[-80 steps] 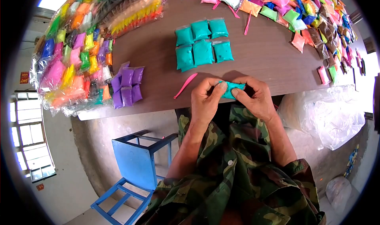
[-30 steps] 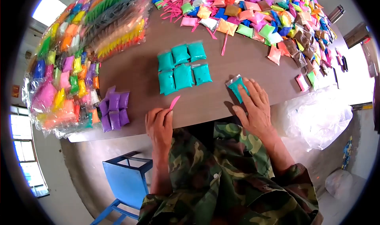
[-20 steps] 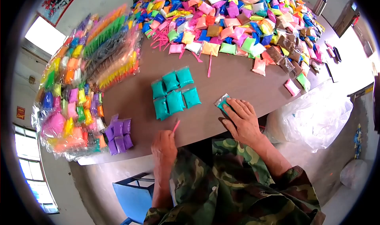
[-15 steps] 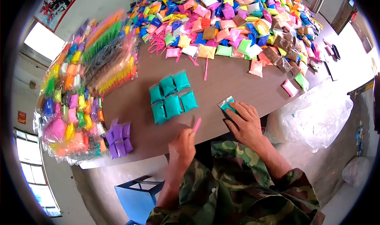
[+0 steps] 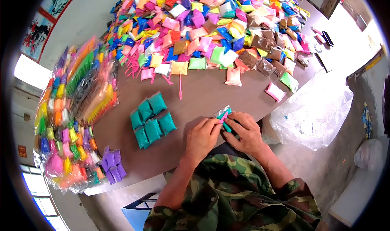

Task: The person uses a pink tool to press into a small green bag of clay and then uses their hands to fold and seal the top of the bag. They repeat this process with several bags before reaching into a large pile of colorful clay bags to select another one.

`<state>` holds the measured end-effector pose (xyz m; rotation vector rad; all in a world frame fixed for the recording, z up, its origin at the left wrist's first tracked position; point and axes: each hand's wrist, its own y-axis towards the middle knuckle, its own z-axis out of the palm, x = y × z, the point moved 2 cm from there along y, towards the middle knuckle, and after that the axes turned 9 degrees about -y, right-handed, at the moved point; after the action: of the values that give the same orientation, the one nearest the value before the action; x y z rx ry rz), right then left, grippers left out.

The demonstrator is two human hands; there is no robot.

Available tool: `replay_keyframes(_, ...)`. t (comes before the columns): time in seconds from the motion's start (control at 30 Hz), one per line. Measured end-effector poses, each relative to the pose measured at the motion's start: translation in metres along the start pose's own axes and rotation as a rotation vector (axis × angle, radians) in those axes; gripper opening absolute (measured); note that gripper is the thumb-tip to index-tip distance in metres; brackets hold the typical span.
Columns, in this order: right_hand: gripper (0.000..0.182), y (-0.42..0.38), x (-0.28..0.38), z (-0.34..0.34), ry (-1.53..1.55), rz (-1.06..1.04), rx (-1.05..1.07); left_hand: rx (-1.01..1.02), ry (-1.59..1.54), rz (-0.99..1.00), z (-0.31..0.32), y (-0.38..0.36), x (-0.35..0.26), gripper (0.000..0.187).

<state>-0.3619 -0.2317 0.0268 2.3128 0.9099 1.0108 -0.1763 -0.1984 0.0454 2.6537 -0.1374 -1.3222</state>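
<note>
Near the table's front edge, my left hand [image 5: 203, 138] is closed on a small pink strip [image 5: 223, 117], its fingertips beside the teal packet. My right hand [image 5: 245, 134] presses its fingers round the teal packet [image 5: 227, 128], whose clear end shows above the fingertips. The pink strip lies against the packet's face. To the left of my hands sits a block of several teal packets [image 5: 152, 123] in rows. Farther left, near the edge, is a cluster of purple packets [image 5: 113, 165].
A large heap of coloured packets [image 5: 199, 20] covers the table's back. Clear bags of coloured packets [image 5: 67, 150] lie along the left side. A pink packet [image 5: 276, 92] is at the right, near a white plastic bag [image 5: 306, 113] beside the table. A blue stool [image 5: 136, 216] stands below.
My left hand has moved right with the pink strip, from clear of the teal packet to against it. The view has shifted, so the table's things appear farther left.
</note>
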Motion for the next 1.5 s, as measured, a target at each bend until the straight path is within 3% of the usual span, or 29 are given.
replay_keyframes(0.27, 0.035, -0.003, -0.008, 0.011, -0.043, -0.006, -0.087, 0.034, -0.081, -0.092, -0.001, 0.032, 0.029, 0.005)
replay_keyframes(0.37, 0.034, -0.004, -0.008, 0.009, -0.011, 0.018, -0.067, -0.02, 0.069, -0.031, -0.013, 0.045, 0.033, 0.006)
replay_keyframes(0.47, 0.034, 0.0, -0.009, 0.008, 0.012, 0.025, -0.077, 0.005, -0.05, -0.042, -0.016, 0.054, 0.012, 0.005)
replay_keyframes(0.57, 0.035, -0.001, -0.009, 0.01, 0.013, 0.04, -0.087, -0.001, -0.101, 0.074, -0.005, 0.052, -0.004, 0.004)
replay_keyframes(0.67, 0.034, -0.003, -0.011, 0.011, -0.022, 0.015, -0.113, 0.097, 0.023, 0.148, 0.007, 0.053, -0.004, 0.005)
replay_keyframes(0.77, 0.032, -0.005, -0.011, 0.013, -0.025, 0.027, -0.12, 0.198, 0.048, 0.056, 0.011, 0.069, 0.012, 0.005)
replay_keyframes(0.93, 0.033, -0.002, -0.008, 0.012, -0.03, 0.027, -0.126, 0.107, 0.139, 0.183, -0.001, 0.093, 0.024, 0.005)
replay_keyframes(1.03, 0.034, -0.002, -0.004, 0.011, -0.034, 0.042, -0.141, 0.102, 0.054, 0.094, -0.009, 0.081, 0.01, 0.005)
replay_keyframes(1.13, 0.034, -0.006, -0.003, 0.013, -0.04, 0.07, -0.172, 0.075, 0.025, 0.141, -0.011, 0.056, -0.006, 0.005)
replay_keyframes(1.33, 0.028, -0.009, -0.004, 0.016, -0.052, 0.058, -0.217, 0.008, -0.078, 0.089, -0.003, 0.019, 0.009, 0.006)
replay_keyframes(1.43, 0.027, -0.01, -0.005, 0.019, -0.057, 0.048, -0.232, -0.05, 0.063, 0.104, -0.012, 0.034, 0.029, 0.008)
replay_keyframes(1.5, 0.026, -0.009, -0.006, 0.018, -0.059, 0.034, -0.231, -0.078, -0.007, 0.097, -0.015, 0.039, 0.03, 0.009)
